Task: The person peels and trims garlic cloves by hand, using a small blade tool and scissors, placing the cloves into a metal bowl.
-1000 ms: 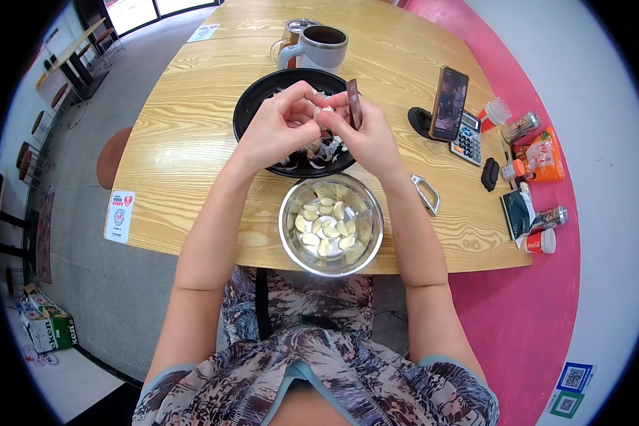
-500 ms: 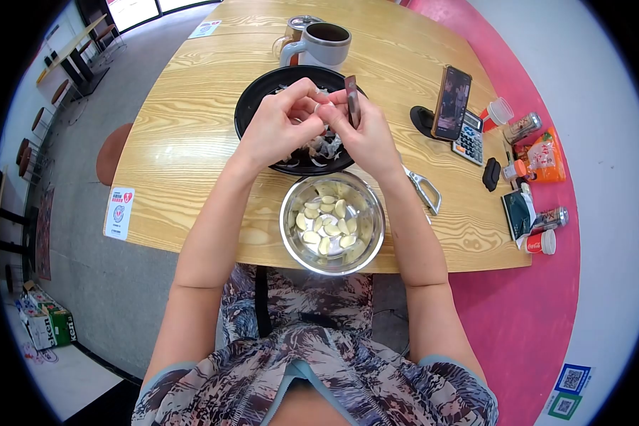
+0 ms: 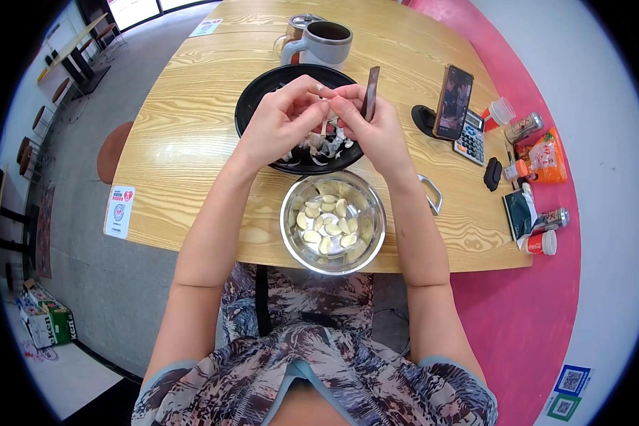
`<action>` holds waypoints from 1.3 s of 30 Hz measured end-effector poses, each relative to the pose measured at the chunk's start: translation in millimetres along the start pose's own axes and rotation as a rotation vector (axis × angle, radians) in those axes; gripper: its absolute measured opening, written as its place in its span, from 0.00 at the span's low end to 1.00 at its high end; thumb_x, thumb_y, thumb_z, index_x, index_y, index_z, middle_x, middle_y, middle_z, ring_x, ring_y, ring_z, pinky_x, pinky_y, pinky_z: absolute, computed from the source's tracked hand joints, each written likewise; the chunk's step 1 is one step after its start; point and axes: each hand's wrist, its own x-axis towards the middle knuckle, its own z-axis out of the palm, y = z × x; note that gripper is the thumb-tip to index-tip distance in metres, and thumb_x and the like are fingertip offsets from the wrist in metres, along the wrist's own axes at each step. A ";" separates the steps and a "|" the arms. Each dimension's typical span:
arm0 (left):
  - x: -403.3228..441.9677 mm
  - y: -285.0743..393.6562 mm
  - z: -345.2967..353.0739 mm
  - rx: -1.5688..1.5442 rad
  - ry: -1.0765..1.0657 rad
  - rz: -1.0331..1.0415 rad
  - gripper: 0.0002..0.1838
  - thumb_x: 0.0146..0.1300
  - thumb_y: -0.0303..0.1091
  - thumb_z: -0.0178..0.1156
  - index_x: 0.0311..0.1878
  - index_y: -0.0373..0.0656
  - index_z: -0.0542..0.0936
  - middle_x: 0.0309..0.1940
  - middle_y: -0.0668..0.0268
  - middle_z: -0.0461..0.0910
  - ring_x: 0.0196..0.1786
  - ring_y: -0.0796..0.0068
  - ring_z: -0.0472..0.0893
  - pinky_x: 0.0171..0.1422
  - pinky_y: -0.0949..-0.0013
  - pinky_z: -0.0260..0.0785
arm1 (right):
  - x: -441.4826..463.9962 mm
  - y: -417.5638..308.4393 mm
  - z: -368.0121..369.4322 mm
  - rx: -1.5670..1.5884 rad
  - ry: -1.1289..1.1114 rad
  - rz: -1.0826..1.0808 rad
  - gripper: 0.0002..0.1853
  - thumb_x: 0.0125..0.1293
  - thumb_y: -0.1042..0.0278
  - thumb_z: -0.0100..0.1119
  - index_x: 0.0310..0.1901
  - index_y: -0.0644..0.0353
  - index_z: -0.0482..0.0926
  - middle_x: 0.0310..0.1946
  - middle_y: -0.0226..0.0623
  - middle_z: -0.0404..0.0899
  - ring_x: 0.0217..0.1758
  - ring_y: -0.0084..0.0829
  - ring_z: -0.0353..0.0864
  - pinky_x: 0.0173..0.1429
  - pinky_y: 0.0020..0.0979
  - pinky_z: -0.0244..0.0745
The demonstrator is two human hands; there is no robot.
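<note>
The right hand [image 3: 376, 135] grips a blade [image 3: 370, 94] now tipped past twelve o'clock, a pale strip [image 3: 324, 126] dangling as peeling apparently advances; the left hand [image 3: 280, 126] pinches something hidden, and cloves [image 3: 312, 236] lie in the six-o'clock steel bowl [image 3: 289, 245].

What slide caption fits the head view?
Left hand meets right hand over a black bowl beside a steel bowl of garlic cloves.

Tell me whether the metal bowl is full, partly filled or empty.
Partly filled: pale cloves lie across the bottom of the metal bowl, below its rim.
</note>
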 end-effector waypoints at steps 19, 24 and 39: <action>-2.1 -1.5 8.1 0.029 0.097 -0.035 0.14 0.63 0.25 0.55 0.51 0.33 0.80 0.27 0.69 0.80 0.30 0.84 0.81 0.35 0.79 0.74 | -1.0 4.7 12.1 -0.142 0.030 -0.142 0.09 0.70 0.70 0.60 0.44 0.68 0.76 0.29 0.33 0.82 0.30 0.18 0.82 0.34 0.23 0.77; 0.6 -2.4 4.2 -0.003 0.065 -0.058 0.13 0.62 0.24 0.56 0.49 0.33 0.81 0.28 0.69 0.80 0.32 0.85 0.81 0.36 0.80 0.73 | 0.7 9.8 8.3 -0.146 0.018 -0.113 0.09 0.69 0.70 0.60 0.45 0.68 0.76 0.29 0.32 0.82 0.31 0.19 0.82 0.35 0.24 0.78; -3.0 -5.8 3.9 0.251 0.084 0.108 0.15 0.56 0.29 0.61 0.46 0.34 0.82 0.26 0.64 0.81 0.26 0.82 0.77 0.33 0.76 0.72 | 0.8 5.8 2.4 -0.162 -0.050 -0.024 0.10 0.69 0.69 0.61 0.46 0.65 0.78 0.31 0.25 0.78 0.34 0.14 0.73 0.39 0.20 0.71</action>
